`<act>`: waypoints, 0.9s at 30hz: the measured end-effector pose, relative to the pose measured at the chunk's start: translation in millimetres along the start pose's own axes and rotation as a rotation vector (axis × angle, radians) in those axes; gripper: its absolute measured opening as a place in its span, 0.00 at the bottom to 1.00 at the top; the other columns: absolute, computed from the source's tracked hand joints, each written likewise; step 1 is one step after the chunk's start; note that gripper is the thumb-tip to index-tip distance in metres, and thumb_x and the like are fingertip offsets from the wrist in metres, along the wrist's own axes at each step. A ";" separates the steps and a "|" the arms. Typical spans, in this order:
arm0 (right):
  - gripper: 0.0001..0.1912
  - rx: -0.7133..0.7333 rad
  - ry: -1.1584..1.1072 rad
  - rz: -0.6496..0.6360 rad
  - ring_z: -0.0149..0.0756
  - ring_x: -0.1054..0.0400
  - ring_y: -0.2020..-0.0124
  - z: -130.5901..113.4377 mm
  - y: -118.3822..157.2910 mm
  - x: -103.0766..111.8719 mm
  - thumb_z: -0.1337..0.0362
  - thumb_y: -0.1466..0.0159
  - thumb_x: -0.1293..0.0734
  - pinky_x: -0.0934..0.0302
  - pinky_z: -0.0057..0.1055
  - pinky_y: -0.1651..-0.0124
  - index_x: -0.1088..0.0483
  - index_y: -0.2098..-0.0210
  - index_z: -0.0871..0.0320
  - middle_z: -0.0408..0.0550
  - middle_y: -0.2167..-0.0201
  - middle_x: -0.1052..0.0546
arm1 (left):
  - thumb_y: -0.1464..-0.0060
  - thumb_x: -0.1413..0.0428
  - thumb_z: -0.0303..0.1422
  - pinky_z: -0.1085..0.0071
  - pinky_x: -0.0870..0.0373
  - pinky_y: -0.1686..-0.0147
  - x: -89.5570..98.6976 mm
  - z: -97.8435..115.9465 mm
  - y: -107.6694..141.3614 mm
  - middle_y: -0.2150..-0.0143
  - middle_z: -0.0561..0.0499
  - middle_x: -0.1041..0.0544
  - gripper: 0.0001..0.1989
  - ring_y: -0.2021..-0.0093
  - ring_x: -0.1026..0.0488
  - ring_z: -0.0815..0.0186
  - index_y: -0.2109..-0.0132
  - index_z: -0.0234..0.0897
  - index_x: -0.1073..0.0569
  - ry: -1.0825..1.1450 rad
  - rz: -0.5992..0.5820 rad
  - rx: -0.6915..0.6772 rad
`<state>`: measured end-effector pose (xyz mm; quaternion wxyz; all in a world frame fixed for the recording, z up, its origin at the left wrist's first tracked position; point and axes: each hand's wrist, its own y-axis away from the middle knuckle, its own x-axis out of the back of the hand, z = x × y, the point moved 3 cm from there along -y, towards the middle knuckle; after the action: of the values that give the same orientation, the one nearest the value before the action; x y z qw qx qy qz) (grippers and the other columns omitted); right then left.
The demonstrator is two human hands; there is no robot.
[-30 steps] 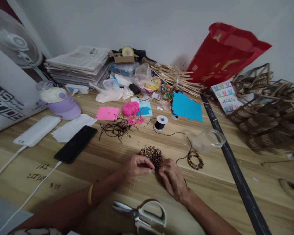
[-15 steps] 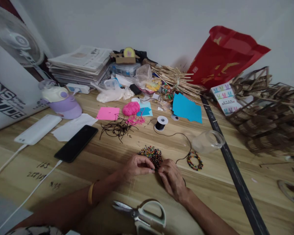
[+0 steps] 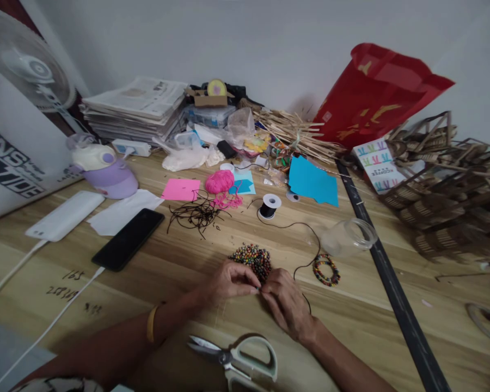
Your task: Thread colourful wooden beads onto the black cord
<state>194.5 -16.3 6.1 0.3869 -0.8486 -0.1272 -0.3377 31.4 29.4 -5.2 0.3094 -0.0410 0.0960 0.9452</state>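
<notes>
My left hand [image 3: 231, 280] pinches a small bead [image 3: 258, 288] between thumb and fingertips, just in front of a heap of multicoloured beads [image 3: 251, 256]. Right beside it, fingertips almost touching, my right hand [image 3: 288, 302] is closed on the black cord [image 3: 306, 224]; the cord's end is hidden by the fingers. From a white spool [image 3: 271, 200] the cord curves across the table and passes behind the right hand. A coiled string of beads [image 3: 317, 272] lies to the right. Scissors [image 3: 224, 356] with pale handles rest, blades apart, near my body.
A clear jar [image 3: 347, 237] lies at the right by a black strip [image 3: 396, 288]. Cut black cords [image 3: 196, 215], pink yarn [image 3: 219, 182] and blue paper [image 3: 312, 179] lie farther back. A phone [image 3: 128, 239] is at left; wicker-like baskets [image 3: 441, 234] stand at far right.
The two hands have come slightly closer at the fingertips, the bead nearing the right fingers. The view has shifted a little; everything else stays in place.
</notes>
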 end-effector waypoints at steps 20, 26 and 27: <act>0.10 0.004 -0.075 -0.002 0.38 0.34 0.63 -0.1 2.5 -1.4 0.71 0.34 0.39 0.35 0.36 0.60 0.37 0.53 0.57 0.51 0.65 0.28 | 0.60 0.34 0.37 0.76 0.37 0.71 1.2 -4.0 0.0 0.74 0.50 0.25 0.14 0.73 0.31 0.71 0.73 0.30 0.25 -0.009 0.030 -0.034; 0.09 0.045 -0.038 -0.015 0.39 0.33 0.62 -3.1 -0.7 1.3 0.70 0.34 0.39 0.35 0.36 0.59 0.35 0.54 0.57 0.51 0.65 0.27 | 0.54 0.38 0.35 0.74 0.35 0.66 -0.3 2.3 1.0 0.72 0.48 0.24 0.10 0.69 0.29 0.68 0.72 0.30 0.24 -0.140 -0.021 -0.170; 0.09 0.056 -0.033 -0.020 0.39 0.33 0.62 -4.0 -1.7 1.8 0.71 0.34 0.38 0.35 0.36 0.59 0.35 0.55 0.57 0.51 0.65 0.27 | 0.53 0.38 0.34 0.74 0.35 0.66 -0.2 2.4 1.0 0.72 0.48 0.24 0.09 0.69 0.29 0.68 0.72 0.30 0.24 -0.147 -0.028 -0.172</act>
<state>193.2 -18.2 10.1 0.4050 -0.8415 -0.1515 -0.3238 30.9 29.0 -2.7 0.3242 0.0004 -0.0091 0.9460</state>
